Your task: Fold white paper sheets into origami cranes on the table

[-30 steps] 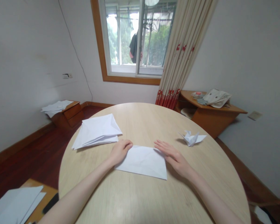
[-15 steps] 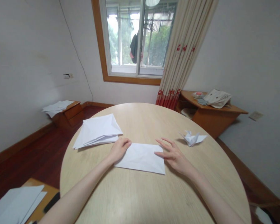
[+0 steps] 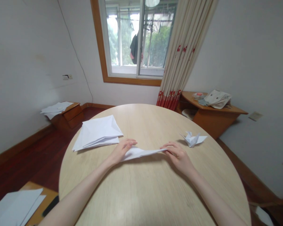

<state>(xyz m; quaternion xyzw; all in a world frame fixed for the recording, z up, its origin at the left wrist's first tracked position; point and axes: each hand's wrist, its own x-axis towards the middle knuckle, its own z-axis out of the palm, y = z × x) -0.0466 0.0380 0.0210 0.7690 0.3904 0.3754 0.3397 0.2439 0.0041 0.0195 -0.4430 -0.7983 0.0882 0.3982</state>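
Observation:
A white sheet of paper (image 3: 141, 153) is raised between my hands and shows as a narrow, slightly curved band. My left hand (image 3: 122, 151) grips its left end, fingers curled over the far edge. At the right end, my right hand (image 3: 178, 156) pinches the paper between thumb and fingers. Part of each end is hidden behind the fingers. To the right of my right hand stands a folded paper crane (image 3: 192, 139). A stack of white paper (image 3: 101, 128) lies just beyond my left hand.
The round wooden table (image 3: 141, 197) spans the view. More paper rests on a low surface at lower left (image 3: 14, 207) and on a small cabinet (image 3: 73, 114) by the wall. A cloth bag (image 3: 218, 99) lies on the corner cabinet (image 3: 217, 121) at right.
The paper lay flat as a wide rectangle; now it is lifted and seen nearly edge-on. My right hand has gone from spread fingers to a pinch on its right end.

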